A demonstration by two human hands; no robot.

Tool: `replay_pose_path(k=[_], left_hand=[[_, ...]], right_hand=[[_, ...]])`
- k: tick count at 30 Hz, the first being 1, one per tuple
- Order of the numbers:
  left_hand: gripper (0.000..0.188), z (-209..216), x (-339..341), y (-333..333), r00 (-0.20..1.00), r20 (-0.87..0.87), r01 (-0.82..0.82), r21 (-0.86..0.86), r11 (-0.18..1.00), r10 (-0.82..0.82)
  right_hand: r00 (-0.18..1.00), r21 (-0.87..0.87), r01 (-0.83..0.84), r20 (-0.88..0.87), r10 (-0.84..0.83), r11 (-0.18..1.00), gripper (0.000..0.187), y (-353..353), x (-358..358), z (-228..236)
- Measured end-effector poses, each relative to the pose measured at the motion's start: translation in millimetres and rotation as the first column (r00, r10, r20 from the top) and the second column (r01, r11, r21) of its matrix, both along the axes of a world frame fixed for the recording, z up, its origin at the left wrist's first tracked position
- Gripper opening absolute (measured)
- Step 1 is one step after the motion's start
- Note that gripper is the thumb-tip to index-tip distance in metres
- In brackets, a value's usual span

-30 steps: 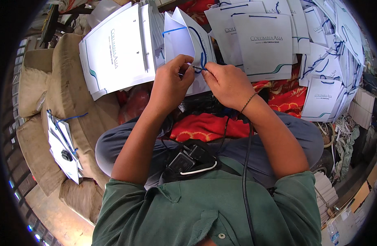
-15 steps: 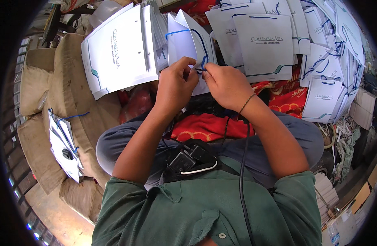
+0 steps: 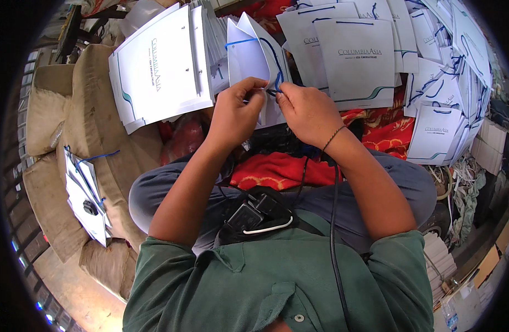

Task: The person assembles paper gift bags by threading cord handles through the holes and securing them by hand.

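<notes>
At the left, a bundle (image 3: 88,191) of white paper lies on the brown sofa (image 3: 99,110), a small black object (image 3: 90,207) on top, perhaps as a weight. Right of it, the stack (image 3: 160,66) leans flat and sideways; its top piece shows eyelets but no cord, and it probably lies there to be within easy reach of the left. It crowds the space just beside the left hand (image 3: 236,113), whose thumb and forefinger curl close together by the cord; whether they pinch it I cannot tell. The bag (image 3: 249,58) stands mouth open in the middle, beyond the hands, which hide part of its near end; standing so, its inside and side seem easy to get at. The blue cord (image 3: 279,74) runs down its right side to the fingers. Red cloth (image 3: 276,169) lies nearer, over the lap. The right hand (image 3: 310,113) pinches the cord between thumb and forefinger, seemingly to control its end. A black cable (image 3: 333,232) crosses the lap, apart from the fingers. Corded bags (image 3: 358,66) lie just beyond the right hand, and a pile (image 3: 453,83) of more fills the far right.
</notes>
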State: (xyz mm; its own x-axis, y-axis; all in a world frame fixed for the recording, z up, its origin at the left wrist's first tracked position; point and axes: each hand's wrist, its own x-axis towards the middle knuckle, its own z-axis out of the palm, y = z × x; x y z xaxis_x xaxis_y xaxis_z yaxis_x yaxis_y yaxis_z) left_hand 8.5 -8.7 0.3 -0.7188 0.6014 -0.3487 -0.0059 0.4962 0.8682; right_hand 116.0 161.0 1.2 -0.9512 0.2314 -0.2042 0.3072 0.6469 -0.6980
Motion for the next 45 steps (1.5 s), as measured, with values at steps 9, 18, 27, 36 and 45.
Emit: replay_pose_path(k=[9, 18, 27, 36, 45], left_hand=[[0.014, -11.3, -12.0, 4.4, 0.998, 0.008, 0.055, 0.081, 0.995, -0.056], [0.013, -18.4, -18.5, 7.6, 0.974, 0.227, -0.032, 0.088, 0.996, 0.011], [0.016, 2.1, -21.5, 13.7, 0.928, 0.305, -0.333, 0.413, 0.848, 0.216], [0.013, -16.0, -23.7, 9.5, 0.983, 0.064, -0.180, 0.484, 0.856, 0.170], [0.033, 3.0, -3.8, 16.0, 0.979, -0.202, 0.059, 0.376, 0.925, 0.020]], right_hand=[[0.999, -0.293, -0.007, -0.037, -0.004, 0.956, 0.028, 13.0, 2.6, -12.9], [0.981, -0.568, 0.169, 0.023, -0.190, 0.805, 0.041, 32.9, 7.2, -35.7], [0.901, -0.186, -0.237, 0.324, 0.287, 0.954, 0.045, 40.2, 26.6, -40.6], [0.939, -0.572, -0.090, 0.226, 0.261, 0.816, 0.043, 12.5, 21.2, -50.4], [0.902, -0.242, 0.039, -0.408, -0.138, 0.970, 0.018, 5.4, 2.7, 17.3]])
